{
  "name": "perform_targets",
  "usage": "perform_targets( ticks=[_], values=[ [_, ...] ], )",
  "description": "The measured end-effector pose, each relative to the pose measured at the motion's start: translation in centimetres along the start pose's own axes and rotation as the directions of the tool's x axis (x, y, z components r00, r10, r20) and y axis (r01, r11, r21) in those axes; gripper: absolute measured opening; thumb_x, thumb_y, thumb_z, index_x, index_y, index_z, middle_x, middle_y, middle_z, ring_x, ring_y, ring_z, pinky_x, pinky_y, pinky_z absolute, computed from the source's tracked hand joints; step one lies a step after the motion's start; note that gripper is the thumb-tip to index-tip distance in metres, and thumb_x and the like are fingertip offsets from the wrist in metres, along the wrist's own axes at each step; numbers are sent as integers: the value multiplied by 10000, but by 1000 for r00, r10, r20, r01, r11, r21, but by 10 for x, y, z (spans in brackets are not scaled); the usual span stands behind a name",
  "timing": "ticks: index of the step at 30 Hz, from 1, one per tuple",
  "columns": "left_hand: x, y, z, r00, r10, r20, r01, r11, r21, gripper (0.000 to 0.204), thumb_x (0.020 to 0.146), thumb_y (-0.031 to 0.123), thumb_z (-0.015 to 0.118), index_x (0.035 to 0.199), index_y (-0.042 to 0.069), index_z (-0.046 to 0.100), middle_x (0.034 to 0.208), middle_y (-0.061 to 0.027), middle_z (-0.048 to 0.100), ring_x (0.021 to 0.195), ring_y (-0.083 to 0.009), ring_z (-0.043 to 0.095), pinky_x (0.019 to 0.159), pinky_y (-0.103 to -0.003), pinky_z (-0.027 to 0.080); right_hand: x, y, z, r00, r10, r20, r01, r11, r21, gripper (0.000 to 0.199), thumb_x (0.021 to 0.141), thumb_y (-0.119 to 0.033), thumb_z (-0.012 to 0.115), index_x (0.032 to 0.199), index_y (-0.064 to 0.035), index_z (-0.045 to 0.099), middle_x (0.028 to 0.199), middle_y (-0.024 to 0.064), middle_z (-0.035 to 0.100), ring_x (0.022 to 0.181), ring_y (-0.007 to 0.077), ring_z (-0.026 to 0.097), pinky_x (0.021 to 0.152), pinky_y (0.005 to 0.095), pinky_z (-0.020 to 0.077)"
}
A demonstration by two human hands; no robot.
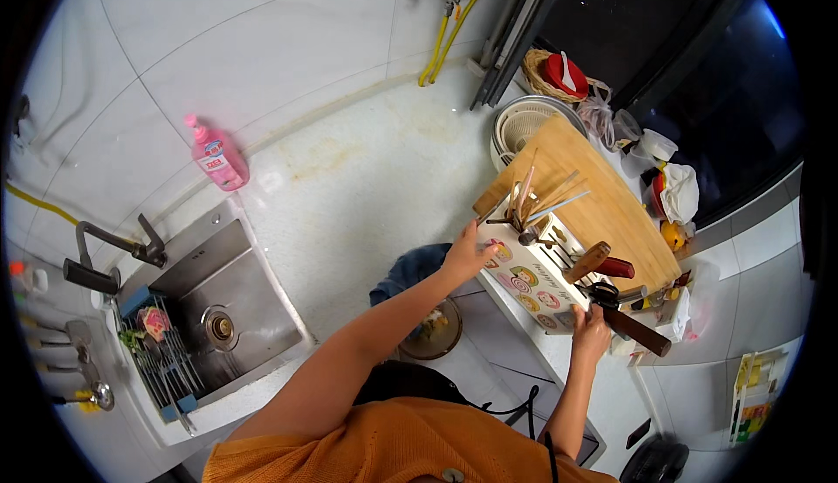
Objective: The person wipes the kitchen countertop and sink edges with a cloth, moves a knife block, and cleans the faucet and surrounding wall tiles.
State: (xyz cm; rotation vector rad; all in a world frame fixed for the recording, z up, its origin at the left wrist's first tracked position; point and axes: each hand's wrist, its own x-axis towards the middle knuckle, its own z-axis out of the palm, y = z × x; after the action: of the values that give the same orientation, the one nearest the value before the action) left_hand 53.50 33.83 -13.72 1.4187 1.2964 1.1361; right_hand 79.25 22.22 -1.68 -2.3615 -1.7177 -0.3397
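Through my remote feed, the white knife holder (pixel 526 288) is at the counter's (pixel 375 160) front edge, before the cutting board (pixel 602 204). The left hand (pixel 469 254) has its fingers closed on one end, the right hand (pixel 591 335) on the other; I can't tell whether the base touches down. I judge it stiff, smooth and top-heavy with knife handles (pixel 587 261) and chopsticks (pixel 559 205): best gripped low, at both ends.
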Motion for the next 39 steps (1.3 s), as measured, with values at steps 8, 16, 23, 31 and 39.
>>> perform_targets(
  ticks=[8,16,23,31,39],
  values=[
    [4,7,31,997,-25,78,18,996,90,792,782,367,660,1313,-99,302,1251,-291,455,1094,-388,523,902,-391,441,-5,35,4,997,-2,-80,9,997,79,357,793,-372,672,994,-81,622,716,142,664,634,338,639,564,417,500],
    [2,9,39,996,-48,77,42,995,86,787,801,346,644,1370,-41,261,1318,-277,408,1139,-377,501,934,-393,425,-7,56,19,996,29,-84,-20,995,99,341,826,-310,652,1086,-97,595,713,132,661,608,308,639,549,397,498],
    [-40,-46,-40,974,-168,-151,169,986,-11,382,855,255,609,1163,38,547,1078,-183,606,962,-316,597,843,-370,473,-42,50,38,963,-36,-268,207,735,645,163,897,-70,544,1049,-25,580,804,99,665,607,147,625,518,281,507],
    [-131,-85,-169,673,-144,-726,283,957,72,182,902,158,524,1011,43,612,911,-80,619,827,-169,573,708,-280,454,-45,-116,85,753,-647,121,442,634,635,268,836,-286,614,1037,-108,606,1000,106,620,822,305,627,703,371,512],
    [-186,-134,-235,410,-27,-912,343,931,127,197,902,138,474,1000,8,586,987,-112,562,903,-216,529,796,-310,426,-108,-253,152,598,-794,112,638,556,533,760,806,-456,597,1369,-21,330,1414,321,207,1195,454,340,990,521,296]
  ],
)
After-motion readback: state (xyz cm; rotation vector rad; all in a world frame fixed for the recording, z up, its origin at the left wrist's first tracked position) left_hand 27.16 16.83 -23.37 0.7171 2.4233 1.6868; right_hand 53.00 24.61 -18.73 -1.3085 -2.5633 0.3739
